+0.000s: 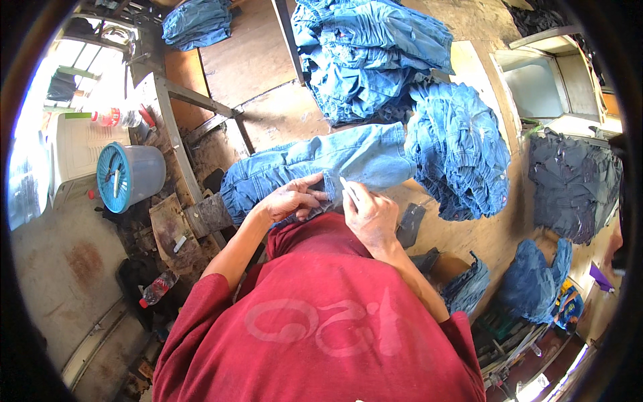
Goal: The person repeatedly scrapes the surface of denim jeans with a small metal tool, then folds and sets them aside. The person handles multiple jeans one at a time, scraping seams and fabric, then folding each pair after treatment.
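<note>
Reaching over blue denim (pixel 315 154), forearms (pixel 242 244) angled inward, hands (pixel 372 218) close together

Slim white implement (pixel 345 185), in right grip (pixel 370 213): partly hidden, kind indeterminable. Blue garment (pixel 368 158), beneath left grip (pixel 295 199): partly covered. Denim pile (pixel 375 47), beyond both grips: top cut off.

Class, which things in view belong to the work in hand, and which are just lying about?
Work in hand:
blue denim garment, under the left hand
slim white tool, in the right hand
blue denim pile beside it, probably

Lying about, it seems:
blue-topped bucket
lower red-capped bottle
dark cloth pile
</note>
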Action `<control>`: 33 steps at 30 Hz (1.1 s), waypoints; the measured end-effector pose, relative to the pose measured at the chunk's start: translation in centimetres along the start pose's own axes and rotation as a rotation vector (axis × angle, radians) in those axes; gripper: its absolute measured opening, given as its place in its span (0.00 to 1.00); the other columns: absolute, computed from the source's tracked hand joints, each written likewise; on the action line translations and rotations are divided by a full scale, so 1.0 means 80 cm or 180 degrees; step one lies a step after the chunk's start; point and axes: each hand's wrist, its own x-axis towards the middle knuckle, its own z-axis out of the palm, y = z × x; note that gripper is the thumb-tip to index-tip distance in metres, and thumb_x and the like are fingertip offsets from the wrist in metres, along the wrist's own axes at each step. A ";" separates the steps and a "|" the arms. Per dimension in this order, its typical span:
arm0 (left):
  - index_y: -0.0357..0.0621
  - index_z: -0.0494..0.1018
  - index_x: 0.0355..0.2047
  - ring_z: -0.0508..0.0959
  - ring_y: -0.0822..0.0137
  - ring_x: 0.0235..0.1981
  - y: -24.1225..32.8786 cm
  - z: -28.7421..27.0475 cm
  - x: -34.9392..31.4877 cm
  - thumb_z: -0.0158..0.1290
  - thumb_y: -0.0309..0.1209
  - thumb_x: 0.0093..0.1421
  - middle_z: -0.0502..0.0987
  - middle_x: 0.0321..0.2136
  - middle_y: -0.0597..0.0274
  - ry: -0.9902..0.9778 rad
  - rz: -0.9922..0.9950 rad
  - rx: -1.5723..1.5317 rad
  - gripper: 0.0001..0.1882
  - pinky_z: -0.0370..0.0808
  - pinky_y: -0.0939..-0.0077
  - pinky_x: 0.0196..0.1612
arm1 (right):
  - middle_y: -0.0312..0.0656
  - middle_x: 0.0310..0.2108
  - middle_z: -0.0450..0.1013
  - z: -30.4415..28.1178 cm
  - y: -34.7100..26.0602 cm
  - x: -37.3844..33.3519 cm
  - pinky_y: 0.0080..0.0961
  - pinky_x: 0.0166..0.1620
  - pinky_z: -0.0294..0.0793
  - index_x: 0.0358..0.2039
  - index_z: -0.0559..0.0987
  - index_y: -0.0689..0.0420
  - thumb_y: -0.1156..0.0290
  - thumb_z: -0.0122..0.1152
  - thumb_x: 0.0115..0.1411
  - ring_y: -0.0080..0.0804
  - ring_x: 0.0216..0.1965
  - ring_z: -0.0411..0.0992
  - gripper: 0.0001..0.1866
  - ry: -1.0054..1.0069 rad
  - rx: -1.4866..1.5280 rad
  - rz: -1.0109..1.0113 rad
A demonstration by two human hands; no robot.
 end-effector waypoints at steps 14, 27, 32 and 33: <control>0.45 0.47 0.80 0.73 0.77 0.22 0.000 -0.002 -0.002 0.51 0.09 0.60 0.81 0.56 0.54 -0.0297 -0.0175 -0.0154 0.50 0.72 0.84 0.23 | 0.42 0.20 0.80 0.010 -0.023 -0.018 0.37 0.29 0.79 0.44 0.87 0.51 0.71 0.70 0.61 0.40 0.21 0.81 0.10 -0.0030 -0.0510 -0.0056; 0.39 0.39 0.81 0.74 0.75 0.23 -0.005 0.001 0.001 0.51 0.11 0.60 0.80 0.57 0.49 -0.0257 -0.0055 0.0051 0.52 0.75 0.80 0.26 | 0.42 0.22 0.81 0.009 -0.024 -0.014 0.37 0.30 0.79 0.47 0.86 0.50 0.71 0.68 0.64 0.42 0.23 0.81 0.11 -0.0162 -0.0104 -0.0223; 0.45 0.81 0.61 0.84 0.72 0.26 0.055 -0.025 -0.038 0.59 0.26 0.67 0.89 0.47 0.59 0.0181 0.0516 0.2466 0.22 0.83 0.75 0.38 | 0.48 0.35 0.82 -0.009 0.031 -0.006 0.44 0.37 0.81 0.53 0.71 0.55 0.71 0.58 0.74 0.52 0.32 0.82 0.11 -0.0382 0.1302 0.0661; 0.46 0.87 0.51 0.86 0.71 0.31 0.069 -0.048 -0.052 0.61 0.27 0.67 0.90 0.43 0.58 0.1142 0.0587 0.2960 0.13 0.83 0.72 0.40 | 0.52 0.40 0.80 -0.014 0.059 0.001 0.46 0.41 0.80 0.53 0.71 0.57 0.70 0.58 0.74 0.55 0.38 0.81 0.12 -0.0027 0.0981 0.0629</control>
